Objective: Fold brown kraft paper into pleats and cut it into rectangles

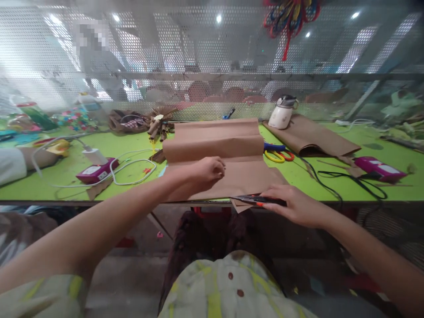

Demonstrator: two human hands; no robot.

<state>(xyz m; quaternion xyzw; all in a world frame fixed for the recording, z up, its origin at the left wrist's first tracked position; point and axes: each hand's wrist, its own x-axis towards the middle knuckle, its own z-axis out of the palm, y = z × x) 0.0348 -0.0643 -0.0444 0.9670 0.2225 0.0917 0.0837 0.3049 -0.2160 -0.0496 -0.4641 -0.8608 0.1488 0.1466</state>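
A large sheet of brown kraft paper point(238, 170) lies across the green table in front of me, its far part rising in a curled fold. Over the middle of the sheet is my left hand point(209, 170), its fingers curled closed; whatever is in them, if anything, is hidden. My right hand point(289, 201) grips dark scissors point(248, 199) at the table's front edge, with the tips pointing left. Beneath the blades, a small pointed flap of brown paper point(241, 206) sticks out past the edge.
Yellow, red and blue-handled scissors point(274, 154) lie right of the sheet. Behind them are folded brown paper point(311, 137) and a white flask point(282, 112). Purple power strips point(96, 171) with cables sit on both sides. Another person's arm point(36, 159) rests at left.
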